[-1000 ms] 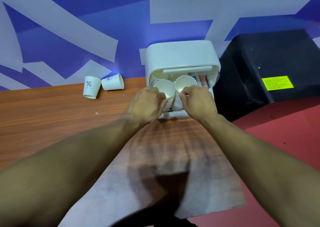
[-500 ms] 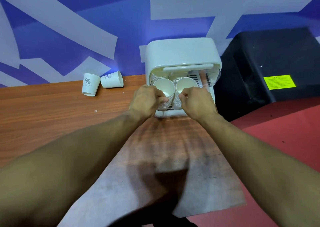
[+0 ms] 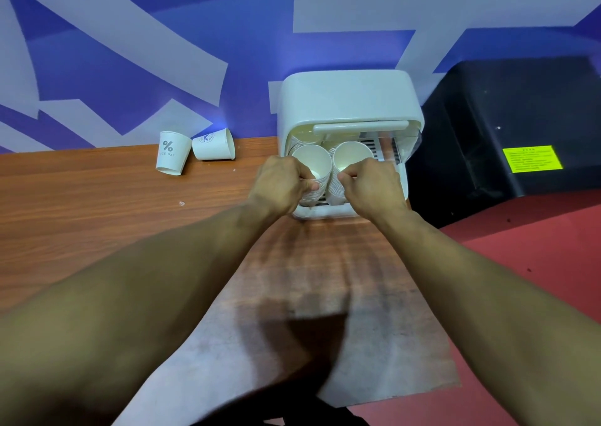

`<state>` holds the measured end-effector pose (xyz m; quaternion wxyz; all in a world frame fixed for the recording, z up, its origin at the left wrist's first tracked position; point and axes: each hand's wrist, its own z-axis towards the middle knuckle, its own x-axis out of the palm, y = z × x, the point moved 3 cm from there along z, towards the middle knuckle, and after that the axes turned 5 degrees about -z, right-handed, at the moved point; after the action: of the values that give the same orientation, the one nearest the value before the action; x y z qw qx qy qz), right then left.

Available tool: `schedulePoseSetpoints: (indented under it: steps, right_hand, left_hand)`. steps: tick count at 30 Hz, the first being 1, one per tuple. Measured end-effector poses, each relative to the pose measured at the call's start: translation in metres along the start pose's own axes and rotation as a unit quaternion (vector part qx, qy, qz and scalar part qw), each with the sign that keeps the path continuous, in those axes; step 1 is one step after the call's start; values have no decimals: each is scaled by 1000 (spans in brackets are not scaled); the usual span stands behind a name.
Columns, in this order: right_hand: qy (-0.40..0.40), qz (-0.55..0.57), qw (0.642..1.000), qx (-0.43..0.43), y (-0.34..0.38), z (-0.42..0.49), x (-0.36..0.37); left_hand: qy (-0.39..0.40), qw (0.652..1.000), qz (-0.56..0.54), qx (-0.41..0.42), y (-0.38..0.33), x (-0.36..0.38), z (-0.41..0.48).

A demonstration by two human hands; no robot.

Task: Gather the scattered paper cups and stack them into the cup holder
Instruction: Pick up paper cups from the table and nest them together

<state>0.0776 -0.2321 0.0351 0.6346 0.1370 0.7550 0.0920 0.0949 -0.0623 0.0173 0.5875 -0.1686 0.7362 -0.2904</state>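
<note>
A white cup holder (image 3: 348, 100) stands on the wooden table (image 3: 97, 217) against the wall, its clear lid raised. Two stacks of white paper cups sit in its front opening, mouths toward me. My left hand (image 3: 279, 184) pinches the rim of the left stack (image 3: 313, 165). My right hand (image 3: 374, 184) pinches the rim of the right stack (image 3: 353, 158). Two loose cups lie to the left by the wall: one with a percent sign (image 3: 172, 152) standing upside down and tilted, and one lying on its side (image 3: 213, 144).
A black bin (image 3: 507, 126) with a yellow label stands right of the holder, beyond the table's edge. Red floor (image 3: 520, 263) lies on the right. A blue and white wall backs the table.
The view has shifted slightly. Both hands stay at the two cup stacks in the holder, with the fingers closing a little tighter on the rims.
</note>
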Motion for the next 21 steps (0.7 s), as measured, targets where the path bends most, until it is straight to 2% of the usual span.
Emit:
schedulePoseSetpoints:
  steps: [9, 13, 21]
  right_hand:
    - [8, 6, 999, 45, 5, -5, -1]
    - [13, -30, 999, 33, 7, -4, -2]
    - [-126, -52, 988, -78, 55, -6, -20]
  left_hand:
    - [2, 1000, 1, -22, -1, 1, -3]
    - [-1, 999, 16, -30, -2, 0, -3]
    - [-118, 987, -65, 84, 15, -22, -26]
